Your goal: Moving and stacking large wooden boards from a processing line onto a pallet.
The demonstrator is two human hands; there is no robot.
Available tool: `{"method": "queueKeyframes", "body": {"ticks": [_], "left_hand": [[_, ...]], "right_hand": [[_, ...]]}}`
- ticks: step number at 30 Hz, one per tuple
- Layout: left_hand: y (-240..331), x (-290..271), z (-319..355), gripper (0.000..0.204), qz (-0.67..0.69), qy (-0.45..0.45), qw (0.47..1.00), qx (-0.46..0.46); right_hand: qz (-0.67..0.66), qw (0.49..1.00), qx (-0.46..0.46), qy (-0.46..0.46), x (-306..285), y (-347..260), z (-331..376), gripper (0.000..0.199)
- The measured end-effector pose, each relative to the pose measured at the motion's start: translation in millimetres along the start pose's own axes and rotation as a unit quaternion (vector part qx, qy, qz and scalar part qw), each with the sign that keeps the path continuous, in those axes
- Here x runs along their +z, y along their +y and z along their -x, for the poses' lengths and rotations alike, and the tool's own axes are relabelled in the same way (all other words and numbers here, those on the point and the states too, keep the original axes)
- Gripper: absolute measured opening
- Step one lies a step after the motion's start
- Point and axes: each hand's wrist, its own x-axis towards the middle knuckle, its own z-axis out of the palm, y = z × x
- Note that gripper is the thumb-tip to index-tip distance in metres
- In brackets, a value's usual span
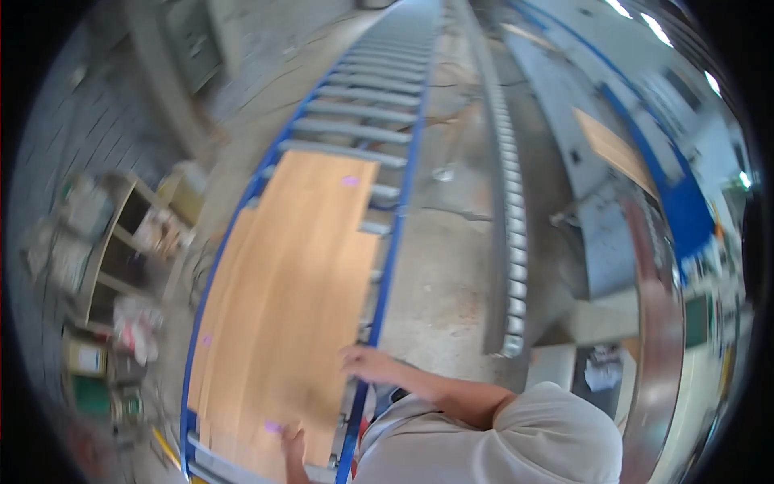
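Wood-grained boards (pixel 298 266) lie stacked on a blue-railed roller conveyor, their edges offset from one another. Over the stack's near end is my left hand (pixel 293 448), thumb and fingers apart, close beside a small pink patch (pixel 272 426) on the top board. My right hand (pixel 369 365) is at the board's right edge with its fingers pointing left over the surface; they look spread, and nothing shows in them. Blur hides whether either hand touches the wood. Another pink patch (pixel 350 181) marks the far end, and a third pink patch (pixel 207 340) is on the left side.
The roller conveyor (pixel 355 105) runs away ahead between blue rails. To its right stands a narrow rail of small rollers (pixel 514 242). A shelf unit (pixel 109 266) with bags and boxes is at the left. Farther right are a grey machine table (pixel 597 242) and another board (pixel 614 149).
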Motion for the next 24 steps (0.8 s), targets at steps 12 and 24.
{"method": "queueKeyframes", "body": {"ticks": [12,24], "left_hand": [[59.0,96.1,23.4,0.045,-0.101,-0.155,0.977,0.102],[204.3,302.3,150.4,0.037,-0.177,-0.370,0.910,0.050]], "right_hand": [[-0.234,0.946,-0.100,0.201,-161.0,13.4,313.7,0.030],[-0.364,0.778,-0.058,0.509,-311.5,160.1,510.5,0.022]]}}
